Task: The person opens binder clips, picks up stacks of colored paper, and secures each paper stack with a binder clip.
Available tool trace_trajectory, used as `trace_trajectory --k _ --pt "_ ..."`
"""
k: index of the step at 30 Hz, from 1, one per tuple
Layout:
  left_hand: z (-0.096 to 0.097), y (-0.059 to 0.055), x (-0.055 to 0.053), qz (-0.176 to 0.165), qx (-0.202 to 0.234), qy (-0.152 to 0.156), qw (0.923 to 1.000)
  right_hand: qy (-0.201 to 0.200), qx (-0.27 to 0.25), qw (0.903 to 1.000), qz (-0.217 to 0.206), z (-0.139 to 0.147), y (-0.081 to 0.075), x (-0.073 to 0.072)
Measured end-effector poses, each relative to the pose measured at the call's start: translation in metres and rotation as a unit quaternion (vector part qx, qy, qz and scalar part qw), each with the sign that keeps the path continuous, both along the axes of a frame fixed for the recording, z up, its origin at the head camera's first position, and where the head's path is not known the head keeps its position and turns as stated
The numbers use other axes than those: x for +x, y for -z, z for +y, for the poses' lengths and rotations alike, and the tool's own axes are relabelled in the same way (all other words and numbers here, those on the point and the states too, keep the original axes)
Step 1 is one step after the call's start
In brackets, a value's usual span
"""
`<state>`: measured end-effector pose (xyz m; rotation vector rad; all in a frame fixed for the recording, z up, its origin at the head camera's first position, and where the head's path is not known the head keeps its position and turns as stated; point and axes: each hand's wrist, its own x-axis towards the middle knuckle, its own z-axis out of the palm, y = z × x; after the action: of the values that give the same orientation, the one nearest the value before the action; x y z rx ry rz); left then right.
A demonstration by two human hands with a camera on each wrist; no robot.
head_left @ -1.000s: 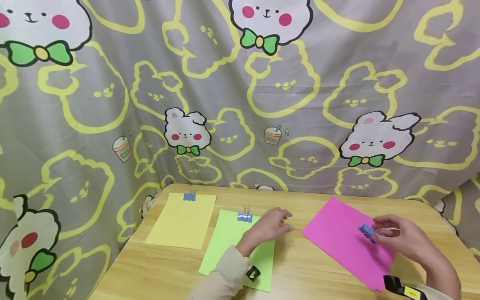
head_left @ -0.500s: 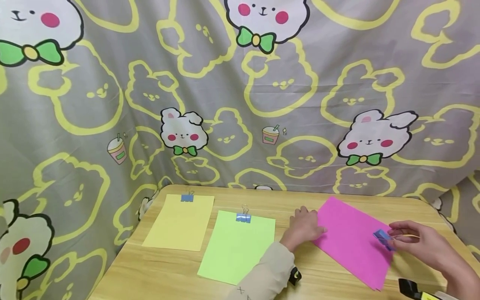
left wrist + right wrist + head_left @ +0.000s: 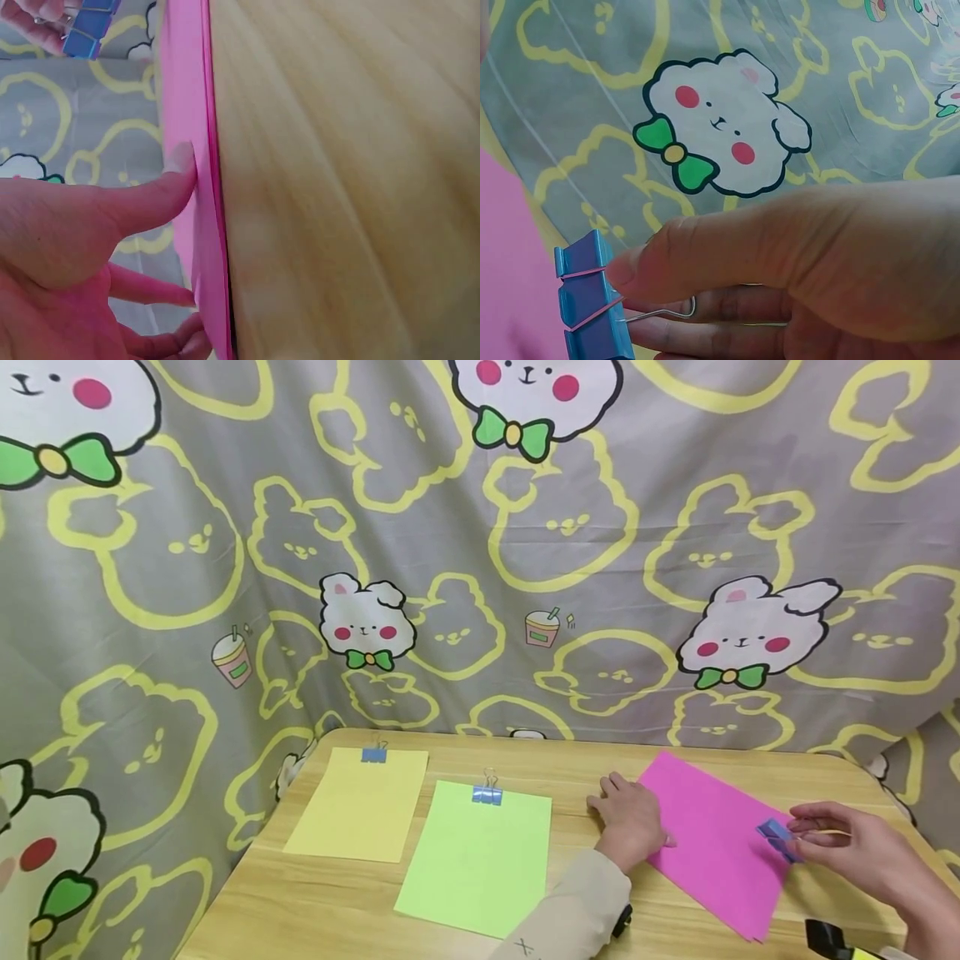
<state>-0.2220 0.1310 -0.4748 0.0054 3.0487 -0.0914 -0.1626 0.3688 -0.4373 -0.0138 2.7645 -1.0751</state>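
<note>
My right hand (image 3: 862,852) holds a blue binder clip (image 3: 777,839) over the right edge of the pink paper stack (image 3: 712,835). In the right wrist view, the thumb lies against the blue body of the binder clip (image 3: 592,300), and a wire handle extends between thumb and fingers. The left hand (image 3: 628,822) rests at the stack's left edge. Its thumb (image 3: 161,191) touches the pink paper in the left wrist view, with the other fingertips near the same edge.
Left of the pink stack lies green paper (image 3: 480,852) with a blue binder clip (image 3: 487,795) at its top. Farther left is yellow paper (image 3: 360,810), also clipped (image 3: 374,755). A patterned grey curtain (image 3: 450,552) hangs behind the wooden table (image 3: 300,910).
My left hand has moved right from above the green paper to the pink stack's left edge. The right hand has shifted slightly right with the binder clip.
</note>
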Motion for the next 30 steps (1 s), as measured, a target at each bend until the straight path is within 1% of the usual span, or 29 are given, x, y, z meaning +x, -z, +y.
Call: trace_trajectory --k 5,10,14,16,20,23,26,30 --pt "-0.003 0.003 -0.006 -0.007 0.006 0.005 0.9999 0.004 0.005 1.0000 0.007 0.000 0.000 0.000" --pt "-0.006 -0.001 -0.006 -0.008 0.035 0.008 0.9993 0.006 0.009 0.9999 0.010 0.000 -0.002 0.000" --pt "-0.006 -0.005 -0.003 0.000 0.066 0.023 0.9976 0.008 0.010 0.9999 0.007 0.000 -0.003 0.001" --pt "-0.005 -0.004 -0.002 0.003 0.089 0.031 0.9955 0.011 0.010 0.9998 0.009 0.000 -0.003 0.002" --pt "-0.005 0.000 -0.003 0.010 0.120 0.046 0.9916 0.013 0.006 0.9998 0.012 -0.001 -0.003 0.002" --pt "-0.007 0.002 -0.003 0.008 0.120 0.058 0.9911 0.013 0.005 0.9998 0.013 -0.001 -0.003 0.002" --pt "-0.010 0.003 -0.005 0.004 0.128 0.065 0.9896 0.012 0.009 0.9997 0.018 -0.002 -0.004 0.002" --pt "-0.017 0.000 -0.007 0.001 0.145 0.075 0.9867 0.008 0.010 0.9995 0.030 -0.003 -0.003 0.000"
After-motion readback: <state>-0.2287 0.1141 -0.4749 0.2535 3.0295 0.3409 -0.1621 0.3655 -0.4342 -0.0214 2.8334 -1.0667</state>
